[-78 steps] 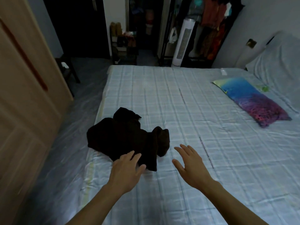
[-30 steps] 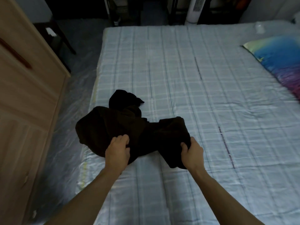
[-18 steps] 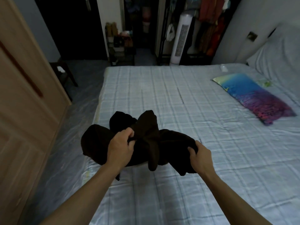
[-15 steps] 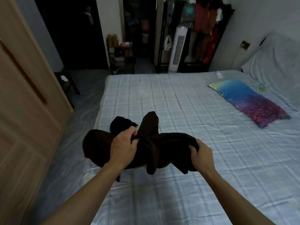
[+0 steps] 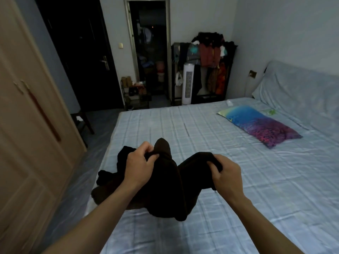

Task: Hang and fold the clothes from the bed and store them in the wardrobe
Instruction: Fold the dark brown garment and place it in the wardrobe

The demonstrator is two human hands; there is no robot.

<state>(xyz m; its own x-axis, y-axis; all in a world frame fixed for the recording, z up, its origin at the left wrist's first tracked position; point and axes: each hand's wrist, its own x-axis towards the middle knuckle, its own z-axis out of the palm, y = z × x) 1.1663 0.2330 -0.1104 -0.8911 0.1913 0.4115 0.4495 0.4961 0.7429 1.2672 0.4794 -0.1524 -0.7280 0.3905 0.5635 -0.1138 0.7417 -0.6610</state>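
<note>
A dark brown garment (image 5: 165, 187) hangs bunched between my hands above the near left part of the bed (image 5: 229, 180). My left hand (image 5: 138, 166) grips its upper edge, fingers curled into the fabric. My right hand (image 5: 226, 176) pinches another fold of it further right. The cloth sags down in the middle, and its left end trails onto the mattress edge. The wooden wardrobe (image 5: 27, 143) stands at the left with its doors closed.
A blue and purple pillow (image 5: 260, 126) lies on the bed at the right, below a pale headboard cushion (image 5: 300, 92). Across the room stand a clothes rack (image 5: 207, 59), a white tower fan (image 5: 188, 83) and a small shelf (image 5: 136, 94). Plastic-covered floor runs between bed and wardrobe.
Both hands reached the dark garment, took hold of it and lifted it off the bed; now it hangs higher and closer to me, with the fingers regripping the fabric.
</note>
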